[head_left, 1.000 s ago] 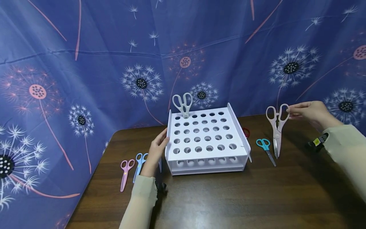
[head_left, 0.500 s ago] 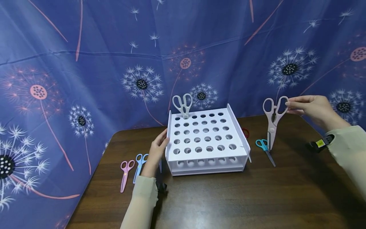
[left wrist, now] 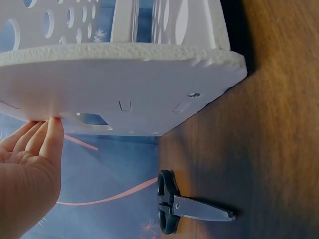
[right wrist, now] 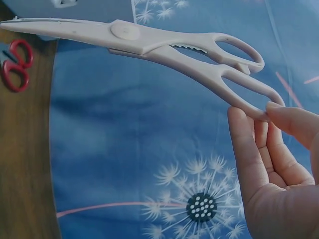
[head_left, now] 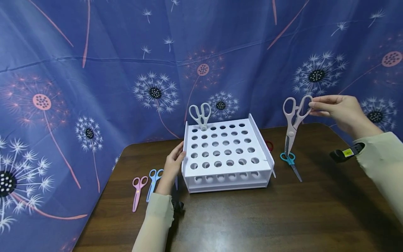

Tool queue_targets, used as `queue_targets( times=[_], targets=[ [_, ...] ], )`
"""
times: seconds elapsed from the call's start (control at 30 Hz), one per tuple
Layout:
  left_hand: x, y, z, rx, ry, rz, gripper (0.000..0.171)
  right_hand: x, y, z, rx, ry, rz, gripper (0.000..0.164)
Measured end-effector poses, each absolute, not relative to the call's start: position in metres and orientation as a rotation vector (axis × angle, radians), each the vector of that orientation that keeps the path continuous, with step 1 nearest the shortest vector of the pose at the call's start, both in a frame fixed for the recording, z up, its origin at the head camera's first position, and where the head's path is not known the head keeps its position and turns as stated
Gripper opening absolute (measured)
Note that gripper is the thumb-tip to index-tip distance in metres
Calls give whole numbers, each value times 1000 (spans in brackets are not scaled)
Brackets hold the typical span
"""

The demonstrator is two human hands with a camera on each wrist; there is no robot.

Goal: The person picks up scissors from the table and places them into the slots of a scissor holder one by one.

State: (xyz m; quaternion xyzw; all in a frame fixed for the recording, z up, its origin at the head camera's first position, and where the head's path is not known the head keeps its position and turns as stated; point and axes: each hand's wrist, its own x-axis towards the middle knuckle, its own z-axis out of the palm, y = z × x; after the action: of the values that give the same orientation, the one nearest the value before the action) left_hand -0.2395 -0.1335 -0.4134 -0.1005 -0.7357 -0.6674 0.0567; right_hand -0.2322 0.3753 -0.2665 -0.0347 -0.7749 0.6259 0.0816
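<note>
My right hand (head_left: 341, 108) pinches one handle loop of pale pink scissors (right wrist: 164, 47) between thumb and fingers. They hang with blades downward, and the tip overlaps the handles of small teal scissors (head_left: 288, 159) on the table. On the left, my left hand (head_left: 172, 162) rests against the side wall of a white rack (head_left: 264, 140) full of round holes; in the left wrist view its straight fingertips touch that side panel. White-handled scissors (head_left: 200, 115) stand upright in a back-row hole of the rack, their blades hidden inside.
Pink scissors (head_left: 137, 196) and light blue scissors (head_left: 153, 182) lie left of the rack on the brown table (head_left: 226, 220). Black-handled scissors (left wrist: 172, 204) lie beside the rack's left side. Red-handled scissors (right wrist: 17, 69) lie at its right. A blue dandelion-patterned cloth (head_left: 119, 70) hangs behind.
My right hand has lifted the pale pink scissors higher and carried them left, from beside the teal scissors to above them. My left hand stays at the rack.
</note>
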Motion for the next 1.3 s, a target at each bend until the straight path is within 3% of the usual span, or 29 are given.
queue_targets(
  times=[0.97, 1.3],
  targets=[
    [-239, -132, -411, -254, -2216, -2039, 46, -228, 336, -219, 94, -1981, 2195, 32],
    [-241, -132, -414, -294, -2201, -2038, 46, -243, 317, -216, 201, -1889, 2247, 21]
  ],
)
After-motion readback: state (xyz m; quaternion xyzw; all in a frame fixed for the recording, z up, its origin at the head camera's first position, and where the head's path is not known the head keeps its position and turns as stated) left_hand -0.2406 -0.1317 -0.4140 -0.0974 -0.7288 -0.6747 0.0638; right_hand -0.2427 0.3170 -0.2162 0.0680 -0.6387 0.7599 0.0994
